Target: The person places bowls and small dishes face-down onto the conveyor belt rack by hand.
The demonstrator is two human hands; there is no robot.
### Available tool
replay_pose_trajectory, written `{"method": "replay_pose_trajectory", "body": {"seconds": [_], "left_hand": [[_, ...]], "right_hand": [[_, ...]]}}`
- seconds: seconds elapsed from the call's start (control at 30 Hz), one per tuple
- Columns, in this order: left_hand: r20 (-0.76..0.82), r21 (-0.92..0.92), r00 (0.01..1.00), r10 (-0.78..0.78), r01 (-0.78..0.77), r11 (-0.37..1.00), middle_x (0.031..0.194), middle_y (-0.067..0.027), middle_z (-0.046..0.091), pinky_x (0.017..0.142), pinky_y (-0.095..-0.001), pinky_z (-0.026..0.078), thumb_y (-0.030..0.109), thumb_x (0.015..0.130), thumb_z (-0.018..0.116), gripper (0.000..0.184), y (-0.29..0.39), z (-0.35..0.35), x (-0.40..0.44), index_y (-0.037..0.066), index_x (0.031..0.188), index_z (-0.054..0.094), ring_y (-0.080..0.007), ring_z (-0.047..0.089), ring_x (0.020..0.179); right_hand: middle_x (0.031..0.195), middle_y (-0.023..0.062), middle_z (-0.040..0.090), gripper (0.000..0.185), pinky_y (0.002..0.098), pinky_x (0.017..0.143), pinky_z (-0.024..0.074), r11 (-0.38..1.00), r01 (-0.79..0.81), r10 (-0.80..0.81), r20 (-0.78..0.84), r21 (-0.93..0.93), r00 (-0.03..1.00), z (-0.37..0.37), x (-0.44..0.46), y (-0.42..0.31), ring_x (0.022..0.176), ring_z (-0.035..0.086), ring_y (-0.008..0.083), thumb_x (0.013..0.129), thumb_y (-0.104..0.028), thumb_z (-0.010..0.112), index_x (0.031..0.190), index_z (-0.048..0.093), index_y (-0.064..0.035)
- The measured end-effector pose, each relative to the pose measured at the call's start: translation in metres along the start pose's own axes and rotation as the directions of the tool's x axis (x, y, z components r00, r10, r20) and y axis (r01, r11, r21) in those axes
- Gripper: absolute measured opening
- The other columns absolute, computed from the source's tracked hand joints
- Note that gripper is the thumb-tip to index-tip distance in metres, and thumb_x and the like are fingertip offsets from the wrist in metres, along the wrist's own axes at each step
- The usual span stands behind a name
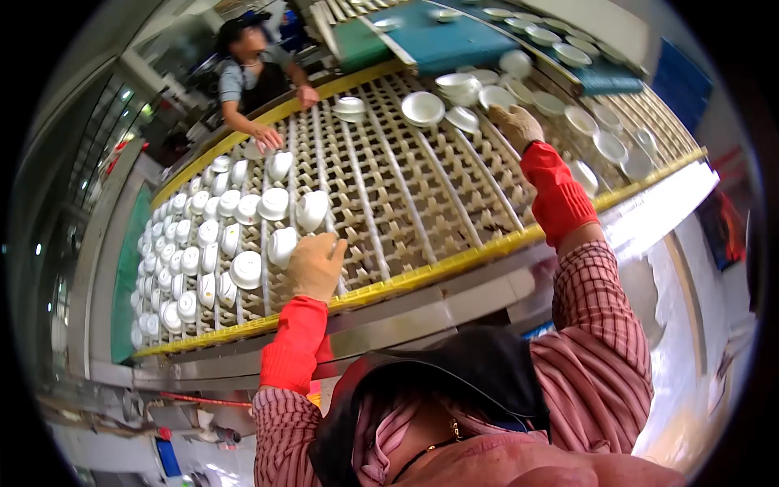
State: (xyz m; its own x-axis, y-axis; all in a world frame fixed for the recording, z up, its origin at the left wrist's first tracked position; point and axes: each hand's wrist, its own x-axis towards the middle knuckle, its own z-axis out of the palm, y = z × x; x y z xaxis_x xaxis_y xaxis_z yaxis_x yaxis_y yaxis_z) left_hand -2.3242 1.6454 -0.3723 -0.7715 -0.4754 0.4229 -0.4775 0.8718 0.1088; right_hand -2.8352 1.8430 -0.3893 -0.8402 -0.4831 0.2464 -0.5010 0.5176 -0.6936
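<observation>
While the gloved left hand [315,266] is right beside a near bowl [281,245] with its thumb spread, the gloved right hand [517,127] extends to a far bowl [496,97]; whether either hand grips, I cannot tell. Both white bowls lie on a ribbed conveyor [422,274], whose left part is crowded with more bowls [230,203]. Across it, a co-worker [258,85] reaches toward them.

Left hand [315,265] and right hand [518,126] in tan work gloves [312,276], red oversleeves [294,337], pink shirt [592,373] with dark-checked forearms, black apron [479,361], gold-coloured chain [455,428] at bottom centre of frame.
</observation>
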Motion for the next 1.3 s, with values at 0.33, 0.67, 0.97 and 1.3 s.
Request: {"method": "replay_pose_trajectory", "body": {"seconds": [0.33, 0.67, 0.97, 1.3], "left_hand": [[-0.008, -0.027, 0.982, -0.187, 0.187, 0.982, 0.097, -0.0141, 0.079, 0.084, -0.0517, 0.057, 0.029, 0.099, 0.073, 0.025, -0.002, 0.004, 0.0, 0.008, 0.109, 0.082, -0.0398, 0.073, 0.095], [0.089, 0.167, 0.985, -0.146, 0.13, 0.977, 0.095, -0.0136, 0.076, 0.087, -0.0464, 0.057, 0.026, 0.096, 0.078, 0.037, 0.01, 0.002, 0.01, -0.003, 0.119, 0.078, -0.0349, 0.071, 0.093], [0.098, 0.218, 0.988, -0.123, 0.1, 0.971, 0.087, -0.0144, 0.074, 0.089, -0.0447, 0.055, 0.029, 0.095, 0.078, 0.03, 0.02, 0.012, 0.018, -0.001, 0.099, 0.075, -0.0328, 0.072, 0.089], [0.06, 0.171, 0.982, -0.178, 0.165, 0.971, 0.102, -0.0157, 0.075, 0.097, -0.046, 0.055, 0.031, 0.093, 0.079, 0.037, 0.023, 0.012, 0.027, -0.001, 0.111, 0.073, -0.0359, 0.07, 0.101]], "right_hand": [[0.164, 0.0325, 0.051, 0.121, 0.0472, 0.129, 0.0387, 0.994, -0.111, 0.111, -0.044, -0.009, 0.993, 0.058, 0.175, 0.021, 0.157, 0.046, 0.0433, 0.09, -0.092, 0.056, 0.161, 0.051, 0.0058], [0.12, 0.0358, 0.074, 0.05, 0.0563, 0.099, 0.0537, 0.931, 0.319, -0.287, 0.183, -0.18, 0.94, 0.155, 0.29, 0.083, 0.114, 0.073, 0.0507, 0.109, -0.046, 0.052, 0.116, 0.076, -0.0024], [0.128, 0.0184, 0.08, 0.071, 0.0375, 0.1, 0.0591, 0.92, 0.119, -0.227, 0.261, 0.372, 0.938, 0.134, 0.239, 0.027, 0.114, 0.077, 0.03, 0.082, -0.012, 0.071, 0.152, 0.068, -0.0081], [0.137, 0.011, 0.074, 0.07, 0.0315, 0.099, 0.0581, 0.768, 0.099, -0.51, 0.51, 0.633, 0.692, 0.191, 0.151, -0.057, 0.112, 0.073, 0.0219, 0.088, -0.001, 0.069, 0.158, 0.062, -0.0048]]}}
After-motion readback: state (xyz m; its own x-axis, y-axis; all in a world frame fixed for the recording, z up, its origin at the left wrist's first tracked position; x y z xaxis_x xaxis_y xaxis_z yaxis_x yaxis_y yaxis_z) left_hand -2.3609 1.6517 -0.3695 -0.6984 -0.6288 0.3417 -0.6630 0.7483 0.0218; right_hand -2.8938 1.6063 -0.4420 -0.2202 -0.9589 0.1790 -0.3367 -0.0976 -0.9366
